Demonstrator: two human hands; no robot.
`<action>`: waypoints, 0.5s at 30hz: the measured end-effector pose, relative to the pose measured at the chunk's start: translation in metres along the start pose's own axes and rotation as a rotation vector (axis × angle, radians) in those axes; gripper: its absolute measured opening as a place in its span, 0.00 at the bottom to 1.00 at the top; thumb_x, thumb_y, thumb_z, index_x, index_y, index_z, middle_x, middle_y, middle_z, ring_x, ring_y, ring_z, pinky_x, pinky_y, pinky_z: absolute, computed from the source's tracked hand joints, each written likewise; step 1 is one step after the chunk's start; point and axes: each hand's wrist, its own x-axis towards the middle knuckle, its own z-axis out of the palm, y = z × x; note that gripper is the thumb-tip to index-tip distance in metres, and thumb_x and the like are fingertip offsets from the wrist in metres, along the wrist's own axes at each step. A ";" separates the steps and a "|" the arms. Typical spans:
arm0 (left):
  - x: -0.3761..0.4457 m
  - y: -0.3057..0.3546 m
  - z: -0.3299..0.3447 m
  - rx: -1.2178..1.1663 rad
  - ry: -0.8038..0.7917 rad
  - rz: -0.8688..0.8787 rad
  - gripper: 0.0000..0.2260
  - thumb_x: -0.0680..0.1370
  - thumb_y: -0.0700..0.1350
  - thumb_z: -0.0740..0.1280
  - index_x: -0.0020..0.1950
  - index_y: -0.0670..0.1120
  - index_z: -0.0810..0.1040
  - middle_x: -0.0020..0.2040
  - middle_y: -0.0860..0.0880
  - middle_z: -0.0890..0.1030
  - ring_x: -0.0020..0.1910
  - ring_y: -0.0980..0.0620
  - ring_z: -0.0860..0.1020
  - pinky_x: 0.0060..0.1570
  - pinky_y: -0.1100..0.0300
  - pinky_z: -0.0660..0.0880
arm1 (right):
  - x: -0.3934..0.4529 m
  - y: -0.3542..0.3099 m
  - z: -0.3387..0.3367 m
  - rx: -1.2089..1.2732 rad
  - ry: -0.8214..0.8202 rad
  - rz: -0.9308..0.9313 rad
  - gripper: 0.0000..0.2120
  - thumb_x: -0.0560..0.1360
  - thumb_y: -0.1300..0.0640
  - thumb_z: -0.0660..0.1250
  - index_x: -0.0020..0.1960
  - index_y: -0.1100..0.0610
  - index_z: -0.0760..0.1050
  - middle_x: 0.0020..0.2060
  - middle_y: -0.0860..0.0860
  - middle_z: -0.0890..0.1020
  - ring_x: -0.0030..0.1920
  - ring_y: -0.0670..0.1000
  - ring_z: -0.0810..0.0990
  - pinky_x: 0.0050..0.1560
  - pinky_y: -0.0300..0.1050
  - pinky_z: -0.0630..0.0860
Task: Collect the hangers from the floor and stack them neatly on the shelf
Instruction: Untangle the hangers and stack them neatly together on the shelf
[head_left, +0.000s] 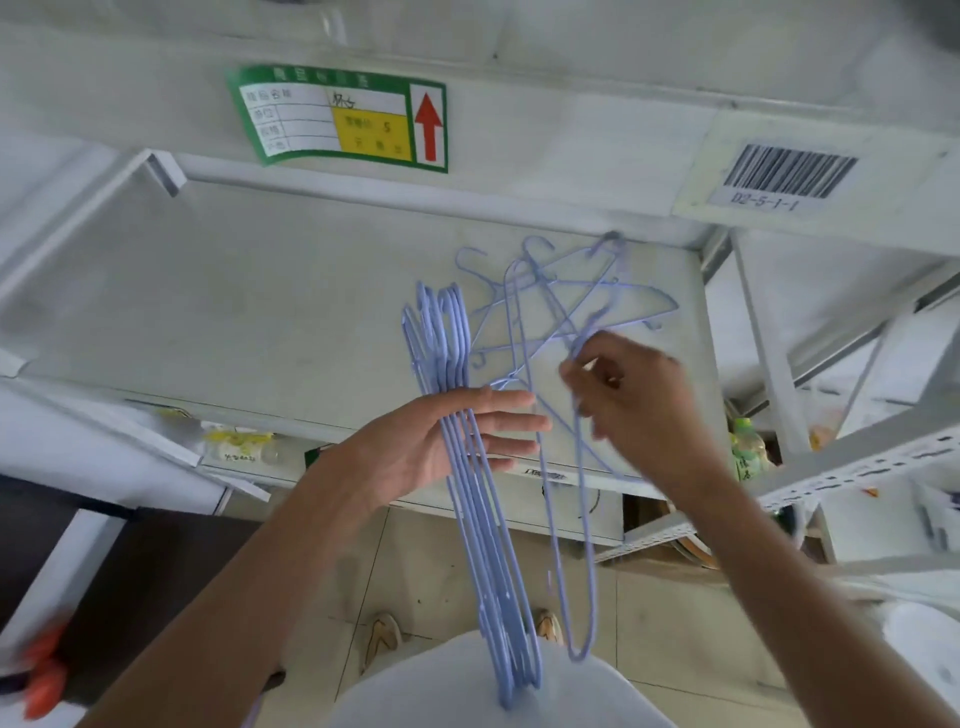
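The left hand (431, 441) lay palm-up with its fingers (511, 423) straight and spread, carrying a bunch of lilac hangers (470, 499) that ran across the palm, one end over the white shelf (208, 312) and the other hanging down toward the tiled floor (649, 623). The right hand (639, 410) had its fingers curled, pinching one more hanger (584, 545) by its wire beside the bunch. A loose tangle of hangers (561, 296) lay on the shelf just beyond both hands, below a green label (337, 117) and a barcode sticker (787, 174).
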 end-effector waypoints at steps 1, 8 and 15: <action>0.002 -0.001 0.003 -0.014 0.011 -0.004 0.23 0.83 0.52 0.59 0.74 0.41 0.73 0.71 0.39 0.77 0.71 0.38 0.75 0.72 0.40 0.69 | -0.009 -0.007 0.012 -0.007 -0.014 -0.013 0.07 0.78 0.49 0.69 0.44 0.50 0.78 0.28 0.48 0.81 0.27 0.50 0.79 0.32 0.45 0.75; 0.005 -0.008 0.019 -0.159 0.105 0.057 0.15 0.85 0.47 0.59 0.45 0.45 0.81 0.38 0.48 0.82 0.40 0.51 0.84 0.41 0.57 0.81 | -0.037 -0.017 0.062 -0.483 0.184 -0.299 0.11 0.82 0.49 0.63 0.42 0.52 0.75 0.34 0.48 0.73 0.26 0.55 0.73 0.25 0.43 0.67; 0.008 -0.003 0.019 -0.038 0.105 0.121 0.12 0.82 0.48 0.64 0.56 0.45 0.85 0.50 0.46 0.87 0.49 0.47 0.85 0.51 0.55 0.82 | -0.052 -0.029 0.054 -0.314 0.143 -0.105 0.12 0.81 0.42 0.63 0.48 0.46 0.62 0.42 0.42 0.80 0.34 0.43 0.81 0.32 0.46 0.76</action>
